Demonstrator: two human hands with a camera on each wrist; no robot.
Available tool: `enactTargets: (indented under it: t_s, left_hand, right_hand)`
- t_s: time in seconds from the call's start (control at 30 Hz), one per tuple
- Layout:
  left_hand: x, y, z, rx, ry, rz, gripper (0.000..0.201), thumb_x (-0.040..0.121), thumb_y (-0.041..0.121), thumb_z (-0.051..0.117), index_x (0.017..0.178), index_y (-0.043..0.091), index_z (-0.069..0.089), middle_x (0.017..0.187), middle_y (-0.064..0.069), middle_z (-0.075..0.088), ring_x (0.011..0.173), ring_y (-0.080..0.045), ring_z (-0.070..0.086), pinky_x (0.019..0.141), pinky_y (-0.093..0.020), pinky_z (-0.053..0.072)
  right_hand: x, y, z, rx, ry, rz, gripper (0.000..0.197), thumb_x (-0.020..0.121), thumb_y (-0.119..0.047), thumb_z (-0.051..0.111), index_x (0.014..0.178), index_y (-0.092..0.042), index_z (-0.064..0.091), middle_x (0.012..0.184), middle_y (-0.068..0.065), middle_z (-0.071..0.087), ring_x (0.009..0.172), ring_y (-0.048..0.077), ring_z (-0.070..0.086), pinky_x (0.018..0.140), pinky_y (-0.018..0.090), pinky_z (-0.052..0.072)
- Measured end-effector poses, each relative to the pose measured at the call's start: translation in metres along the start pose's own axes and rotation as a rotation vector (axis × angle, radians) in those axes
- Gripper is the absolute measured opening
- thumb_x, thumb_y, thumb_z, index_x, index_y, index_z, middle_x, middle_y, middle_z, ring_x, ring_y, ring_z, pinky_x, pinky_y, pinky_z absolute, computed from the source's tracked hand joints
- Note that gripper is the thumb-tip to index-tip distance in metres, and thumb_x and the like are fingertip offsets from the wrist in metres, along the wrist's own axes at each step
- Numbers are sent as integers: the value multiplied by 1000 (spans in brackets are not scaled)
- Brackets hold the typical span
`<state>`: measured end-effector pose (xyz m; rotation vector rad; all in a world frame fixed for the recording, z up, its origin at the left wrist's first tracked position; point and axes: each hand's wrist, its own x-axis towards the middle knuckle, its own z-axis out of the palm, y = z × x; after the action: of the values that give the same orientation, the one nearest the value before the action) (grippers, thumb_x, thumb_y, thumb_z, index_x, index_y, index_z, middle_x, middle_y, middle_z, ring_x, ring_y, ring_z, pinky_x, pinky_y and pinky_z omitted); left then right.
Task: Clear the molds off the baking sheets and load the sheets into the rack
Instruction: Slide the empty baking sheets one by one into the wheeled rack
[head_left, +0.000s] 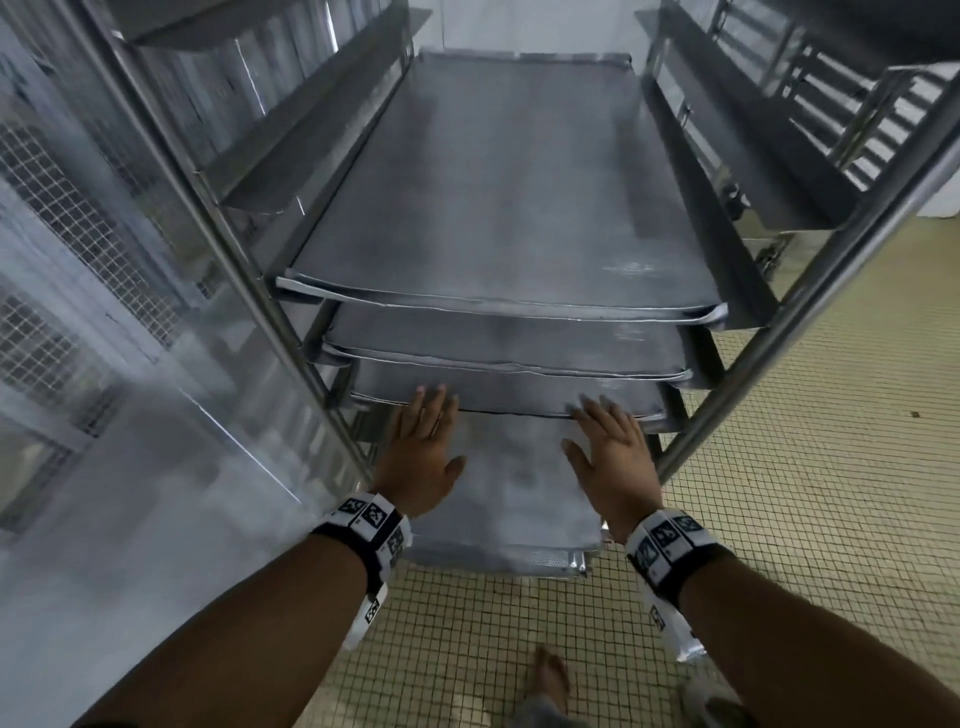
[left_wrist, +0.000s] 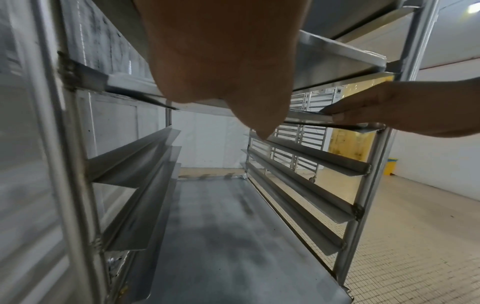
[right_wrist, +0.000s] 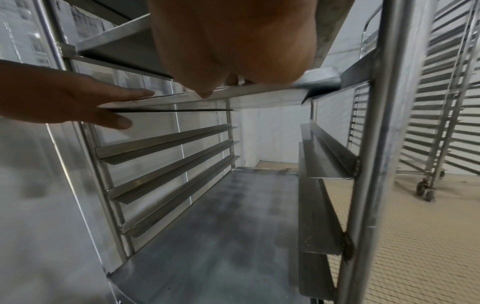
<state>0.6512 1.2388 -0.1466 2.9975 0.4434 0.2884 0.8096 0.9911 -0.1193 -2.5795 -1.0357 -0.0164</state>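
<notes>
Cool, even light fills the room, casting only soft shadows. Pale glare streaks the rack (head_left: 249, 291) uprights at left. Wide-angle lenses bend the edges; motion blur smears the left side, and near palms look soft.

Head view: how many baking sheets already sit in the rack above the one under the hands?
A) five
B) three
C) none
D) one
B: three baking sheets sit stacked on the rack's runners above the sheet that juts out toward the person, on which the left hand and right hand lie flat with straight fingers.
</notes>
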Motion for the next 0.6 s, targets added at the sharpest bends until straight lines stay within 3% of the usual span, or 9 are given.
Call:
enactTargets:
  t_s: [0.07, 0.13, 0.17, 0.23, 0.3, 0.37, 0.47, 0.53, 0.6]
  left_hand:
    - [-10, -8, -15, -11, -103, 12, 80, 87, 58, 32, 155, 16, 31, 166, -5, 14, 153, -31, 8, 120, -52, 21]
    - [-20, -14, -41, -55, -194, -33, 71, 85, 61, 33, 144, 24, 50, 155, -5, 42, 143, -30, 38, 111, -46, 38]
    - [-24, -18, -55, -102, -184, -84, 64, 85, 62, 36, 137, 30, 56, 139, -5, 60, 128, -30, 55, 101, -43, 48]
    - [-31, -28, -87, -149, -44, -179, 53, 85, 64, 40, 119, 31, 64, 106, -2, 74, 100, -30, 69, 81, -38, 56]
    - [-32, -42, -124, -163, 143, -284, 42, 90, 58, 47, 105, 24, 67, 94, -5, 75, 90, -32, 70, 74, -37, 56]
    - [-26, -57, -163, -210, 336, -395, 36, 93, 48, 54, 101, 15, 65, 97, -14, 71, 91, -38, 67, 75, -41, 54]
    - [-15, -75, -224, -295, 588, -512, 50, 95, 44, 54, 121, 1, 54, 117, -28, 59, 106, -47, 58, 88, -51, 49]
    - [-7, -79, -267, -378, 660, -559, 65, 97, 49, 51, 137, 0, 41, 134, -29, 49, 119, -47, 52, 97, -53, 46]
    - [5, -80, -306, -490, 654, -562, 75, 95, 58, 47, 149, 9, 29, 146, -26, 41, 129, -44, 47, 105, -53, 42]
  right_hand:
    - [-10, 3, -6, 40, -20, 82, 50, 98, -52, 40, 144, -31, 43, 154, -10, 38, 148, 20, 25, 119, 48, 28]
    - [-24, -2, -19, 31, 26, 124, 47, 93, -55, 36, 127, -29, 57, 136, -6, 57, 133, 23, 46, 107, 48, 43]
    - [-30, -6, -28, 26, 66, 141, 44, 91, -53, 36, 115, -28, 62, 123, -5, 64, 121, 25, 54, 99, 47, 48]
    - [-37, -16, -53, 44, 168, 201, 35, 91, -47, 42, 101, -24, 66, 106, 0, 67, 102, 27, 60, 89, 45, 52]
    - [-37, -22, -85, 89, 308, 281, 41, 93, -54, 44, 106, -21, 65, 106, 7, 67, 98, 32, 61, 86, 45, 53]
    - [-29, -21, -121, 135, 457, 381, 59, 89, -66, 39, 111, -16, 62, 109, 15, 64, 101, 36, 59, 87, 44, 52]
    - [-9, -20, -180, 232, 641, 512, 75, 86, -68, 39, 121, -3, 50, 116, 26, 56, 107, 45, 55, 89, 50, 48]
    - [4, -24, -224, 270, 715, 533, 81, 88, -69, 41, 129, 0, 41, 126, 30, 51, 115, 47, 52, 96, 55, 46]
    - [19, -31, -265, 280, 735, 514, 85, 90, -69, 42, 137, 1, 35, 135, 32, 47, 123, 48, 48, 102, 58, 41]
